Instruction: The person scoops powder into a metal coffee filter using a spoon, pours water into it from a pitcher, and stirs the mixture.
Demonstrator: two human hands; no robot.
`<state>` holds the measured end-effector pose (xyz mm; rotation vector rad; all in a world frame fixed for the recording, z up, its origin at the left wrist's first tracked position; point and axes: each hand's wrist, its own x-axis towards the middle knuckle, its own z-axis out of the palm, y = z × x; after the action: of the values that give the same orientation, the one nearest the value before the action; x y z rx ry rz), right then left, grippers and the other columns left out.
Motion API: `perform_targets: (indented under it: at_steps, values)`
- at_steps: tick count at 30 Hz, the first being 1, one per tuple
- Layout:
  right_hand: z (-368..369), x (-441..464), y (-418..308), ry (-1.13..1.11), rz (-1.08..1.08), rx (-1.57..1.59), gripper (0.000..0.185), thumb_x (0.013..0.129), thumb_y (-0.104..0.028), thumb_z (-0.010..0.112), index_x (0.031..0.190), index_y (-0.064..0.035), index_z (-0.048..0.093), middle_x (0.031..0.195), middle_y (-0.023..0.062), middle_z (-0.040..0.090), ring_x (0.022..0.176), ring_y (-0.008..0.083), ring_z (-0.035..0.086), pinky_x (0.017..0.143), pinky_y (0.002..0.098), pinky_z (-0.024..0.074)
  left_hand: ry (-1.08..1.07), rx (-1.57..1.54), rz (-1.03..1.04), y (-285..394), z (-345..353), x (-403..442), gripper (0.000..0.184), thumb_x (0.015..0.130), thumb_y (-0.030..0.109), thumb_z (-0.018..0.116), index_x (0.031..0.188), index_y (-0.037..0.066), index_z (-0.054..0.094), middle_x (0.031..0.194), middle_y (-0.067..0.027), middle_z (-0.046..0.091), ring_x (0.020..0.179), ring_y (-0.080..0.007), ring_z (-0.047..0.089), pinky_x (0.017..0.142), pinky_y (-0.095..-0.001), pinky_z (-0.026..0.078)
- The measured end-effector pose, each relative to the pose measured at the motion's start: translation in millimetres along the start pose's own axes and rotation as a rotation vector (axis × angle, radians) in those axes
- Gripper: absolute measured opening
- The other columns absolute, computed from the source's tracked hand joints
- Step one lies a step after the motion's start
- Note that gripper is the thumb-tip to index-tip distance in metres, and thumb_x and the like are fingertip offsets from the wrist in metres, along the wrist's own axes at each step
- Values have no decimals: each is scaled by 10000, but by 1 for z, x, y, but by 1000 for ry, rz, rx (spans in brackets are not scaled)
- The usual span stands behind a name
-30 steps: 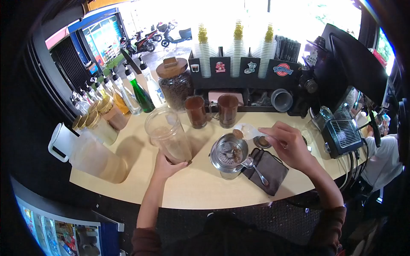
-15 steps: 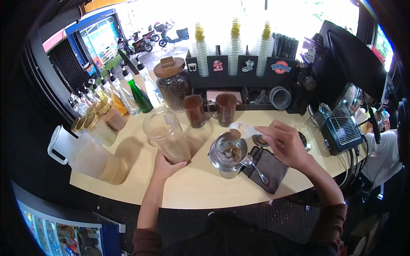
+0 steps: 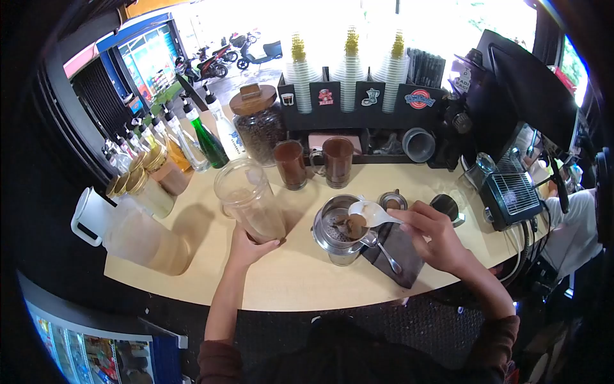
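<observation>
Left of the frame's centre, the left hand [image 3: 251, 248] is gripping a clear jar [image 3: 263, 219] near its base. Right of centre, the right hand [image 3: 441, 240] is pinching a white scoop [image 3: 378, 214], whose bowl is hovering over the metal filter [image 3: 322, 242] between both hands.

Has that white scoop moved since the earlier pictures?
Yes: the white scoop has moved down the picture, from the far rim of the metal cup to over its opening.

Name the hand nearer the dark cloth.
Right. The right hand is by the right edge of the dark cloth; the left hand is farther left, holding the clear jar.
</observation>
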<state>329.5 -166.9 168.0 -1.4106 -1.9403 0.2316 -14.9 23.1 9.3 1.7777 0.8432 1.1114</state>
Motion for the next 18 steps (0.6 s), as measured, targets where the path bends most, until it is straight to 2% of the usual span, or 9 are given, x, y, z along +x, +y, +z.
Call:
perform_targets:
  at_steps: [8,18]
  values:
    - [12,3,-1,-25,-14,23,355,888,-51,541,1231,-132,580,899,129,556,771,316,599,659,412,496,-23,7,-14,5,0,0,752,589,119,863,1211,-14,462,1115,-127,629,1035,-207,618,894,-354,497]
    - [22,7,3,-35,-44,-10,367,889,-53,530,1246,-128,565,905,127,529,779,342,591,661,439,491,16,33,9,5,1,-2,750,591,134,869,1206,-10,464,1101,-127,632,1019,-211,623,888,-357,498]
